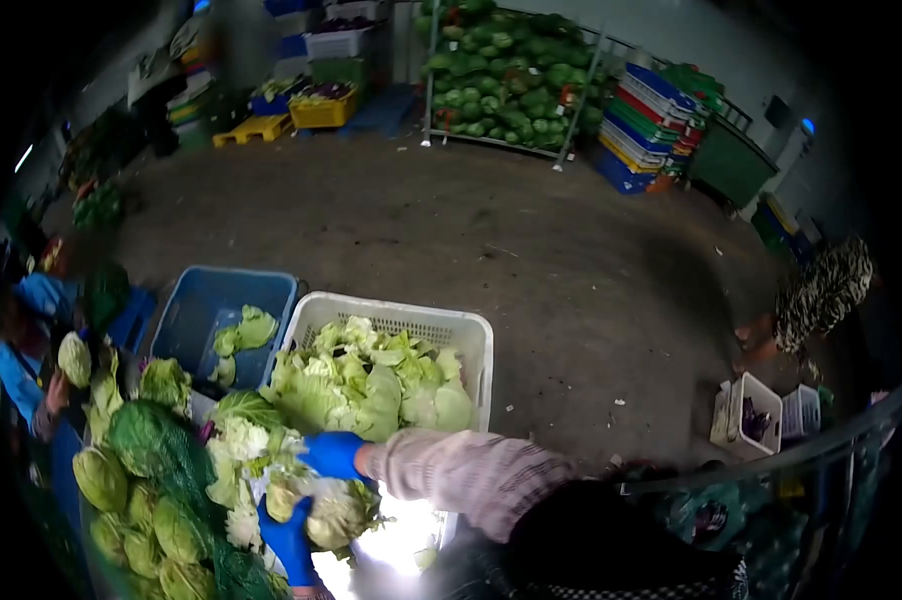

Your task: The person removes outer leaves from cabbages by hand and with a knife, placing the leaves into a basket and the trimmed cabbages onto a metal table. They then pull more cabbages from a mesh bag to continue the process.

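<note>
My left hand [289,538], in a blue glove, grips a pale round cabbage [339,516] from its left side. Just above that cabbage is my right hand [335,455], also blue-gloved, reaching in among loose leaves; its fingertips are hidden. Trimmed leaves [239,440] lie beside both hands. To the left, whole cabbages [179,530] are heaped with green netting [183,465] over part of them. Beyond my hands, a white crate [479,350] holds many loose green leaves [371,385]. A strong glare covers the spot right of the held cabbage.
A blue bin [186,300] with a few leaves adjoins the white crate. At far left, a person in blue sleeves [19,375] holds a cabbage [74,360]. Another person in patterned clothing [821,290] is near small crates [746,430] at right. A cabbage rack [511,75] and stacked crates [646,125] stand behind.
</note>
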Tool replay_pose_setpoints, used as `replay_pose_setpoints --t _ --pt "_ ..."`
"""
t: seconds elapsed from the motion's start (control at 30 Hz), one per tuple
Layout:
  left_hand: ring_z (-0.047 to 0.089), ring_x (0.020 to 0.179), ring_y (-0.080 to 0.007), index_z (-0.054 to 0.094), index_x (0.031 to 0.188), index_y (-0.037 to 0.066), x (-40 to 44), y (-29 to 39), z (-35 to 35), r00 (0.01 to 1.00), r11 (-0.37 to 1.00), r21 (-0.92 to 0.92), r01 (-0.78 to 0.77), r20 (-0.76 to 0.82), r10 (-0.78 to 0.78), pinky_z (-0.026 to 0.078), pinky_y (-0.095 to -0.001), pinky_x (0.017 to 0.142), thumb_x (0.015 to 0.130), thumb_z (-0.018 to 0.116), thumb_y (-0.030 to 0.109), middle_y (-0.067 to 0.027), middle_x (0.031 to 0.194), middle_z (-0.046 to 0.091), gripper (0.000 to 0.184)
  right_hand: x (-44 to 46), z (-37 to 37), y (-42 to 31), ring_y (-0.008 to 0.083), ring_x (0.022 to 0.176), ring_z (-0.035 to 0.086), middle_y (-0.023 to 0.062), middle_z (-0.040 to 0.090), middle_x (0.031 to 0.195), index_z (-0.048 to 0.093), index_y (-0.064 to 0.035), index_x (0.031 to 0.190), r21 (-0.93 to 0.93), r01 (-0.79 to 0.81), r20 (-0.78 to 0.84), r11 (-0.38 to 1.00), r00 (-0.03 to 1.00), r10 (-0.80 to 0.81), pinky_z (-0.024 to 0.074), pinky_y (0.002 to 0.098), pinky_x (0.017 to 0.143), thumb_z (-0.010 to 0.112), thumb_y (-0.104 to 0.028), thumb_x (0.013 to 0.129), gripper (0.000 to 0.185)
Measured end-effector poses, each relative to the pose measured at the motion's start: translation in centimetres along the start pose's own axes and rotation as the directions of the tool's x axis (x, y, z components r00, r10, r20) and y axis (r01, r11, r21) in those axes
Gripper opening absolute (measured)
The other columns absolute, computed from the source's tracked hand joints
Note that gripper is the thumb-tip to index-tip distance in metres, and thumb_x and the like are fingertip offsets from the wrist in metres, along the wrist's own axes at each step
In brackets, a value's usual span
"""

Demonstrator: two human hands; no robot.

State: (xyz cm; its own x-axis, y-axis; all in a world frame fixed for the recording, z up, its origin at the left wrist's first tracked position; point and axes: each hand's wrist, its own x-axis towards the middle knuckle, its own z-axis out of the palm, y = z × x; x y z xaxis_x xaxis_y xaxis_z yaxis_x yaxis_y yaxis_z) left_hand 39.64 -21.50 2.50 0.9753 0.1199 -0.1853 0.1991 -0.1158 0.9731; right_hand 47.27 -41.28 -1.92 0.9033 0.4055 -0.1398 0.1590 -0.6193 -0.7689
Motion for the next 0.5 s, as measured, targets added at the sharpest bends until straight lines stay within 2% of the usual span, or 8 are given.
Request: replay_pose_setpoints --t 0.07,0.1,0.13,0.23,0.27,0.33,0.4,0.5 --pt "0.058 0.107 -0.0230 0.048 0.132 -0.002 -2.5 -2.6 0.3 0.944 0.900 0.301 -0.314 0.000 0.330 0.048 -0.0349 0.094 0.061 0.085 0.005 -0.0138 0.121 0.058 0.080 0.4 -1.2 3.1 0.0421 0.106 0.061 0.0237 0.064 0.115 0.064 -0.0028 0.116 -0.059 -0.342 0.078 0.938 0.935 0.345 0.0470 0.0490 0.092 0.041 -0.050 0.097 0.056" --pt "0.056 0.111 -0.0236 0.044 0.137 -0.001 -2.6 -4.1 -0.1 0.937 0.925 0.170 -0.340 -0.024 0.349 0.046 -0.0360 0.097 0.060 0.086 0.005 -0.0140 0.126 0.056 0.088 1.2 0.8 5.1 0.0411 0.107 0.061 0.0222 0.063 0.121 0.068 -0.0044 0.113 -0.062 -0.312 -0.040 0.948 0.950 0.310 0.0456 0.0477 0.096 0.039 -0.055 0.095 0.061" --pt "0.054 0.114 -0.0242 0.040 0.141 0.000 -4.2 -6.5 -0.3 0.936 0.942 0.034 -0.335 -0.100 0.336 0.045 -0.0371 0.099 0.058 0.088 0.005 -0.0142 0.130 0.053 0.096 3.2 3.3 8.6 0.0406 0.102 0.063 0.0231 0.065 0.114 0.069 -0.0049 0.110 -0.048 -0.218 -0.037 0.975 0.976 0.216 0.0476 0.0461 0.093 0.041 -0.054 0.096 0.058" --pt "0.052 0.116 -0.0266 0.035 0.145 0.001 -8.2 -2.5 -0.7 0.965 0.992 -0.108 -0.064 -0.259 0.034 0.046 -0.0396 0.099 0.057 0.090 0.007 -0.0144 0.135 0.046 0.104 1.1 0.7 6.5 0.0250 0.073 0.068 0.0164 0.066 0.076 0.068 -0.0033 0.092 0.465 -0.413 0.125 0.783 0.906 0.403 0.0522 0.0453 0.058 0.045 -0.047 0.098 0.049" --pt "0.051 0.118 -0.0277 0.034 0.146 0.002 -9.8 0.8 -0.2 0.964 0.987 -0.159 -0.020 -0.264 -0.023 0.046 -0.0404 0.099 0.057 0.091 0.009 -0.0148 0.136 0.044 0.106 -0.7 -1.8 3.5 0.0312 0.075 0.068 0.0204 0.067 0.077 0.066 -0.0012 0.091 0.448 -0.282 0.011 0.848 0.951 0.310 0.0523 0.0461 0.063 0.046 -0.044 0.098 0.047" --pt "0.052 0.116 -0.0284 0.035 0.146 0.002 -9.9 -2.6 -2.0 0.980 0.997 -0.013 -0.076 -0.184 0.072 0.048 -0.0400 0.097 0.058 0.093 0.017 -0.0158 0.132 0.044 0.106 -4.7 -2.7 0.3 0.0342 0.072 0.064 0.0173 0.066 0.092 0.058 -0.0148 0.119 -0.215 0.079 -0.284 0.973 0.949 -0.140 0.0526 0.0412 0.064 0.052 -0.031 0.095 0.029" --pt "0.053 0.114 -0.0280 0.035 0.145 0.003 -10.7 -0.5 -0.9 0.969 0.874 0.484 0.038 -0.231 0.085 0.049 -0.0390 0.096 0.059 0.094 0.022 -0.0167 0.127 0.046 0.106 -9.0 -1.6 -2.7 0.0352 0.081 0.066 0.0206 0.062 0.108 0.048 -0.0093 0.131 -0.101 0.022 -0.070 0.995 0.997 -0.029 0.0538 0.0436 0.067 0.052 -0.032 0.094 0.043" --pt "0.056 0.109 -0.0255 0.041 0.135 -0.003 -10.0 0.4 -0.4 0.978 0.951 0.308 -0.027 -0.187 0.088 0.051 -0.0375 0.093 0.059 0.094 0.024 -0.0160 0.123 0.049 0.096 -14.0 0.3 -5.2 0.0384 0.090 0.065 0.0243 0.060 0.114 0.031 -0.0027 0.144 -0.070 0.045 -0.027 0.997 0.999 -0.047 0.0537 0.0457 0.076 0.052 -0.036 0.095 0.063"
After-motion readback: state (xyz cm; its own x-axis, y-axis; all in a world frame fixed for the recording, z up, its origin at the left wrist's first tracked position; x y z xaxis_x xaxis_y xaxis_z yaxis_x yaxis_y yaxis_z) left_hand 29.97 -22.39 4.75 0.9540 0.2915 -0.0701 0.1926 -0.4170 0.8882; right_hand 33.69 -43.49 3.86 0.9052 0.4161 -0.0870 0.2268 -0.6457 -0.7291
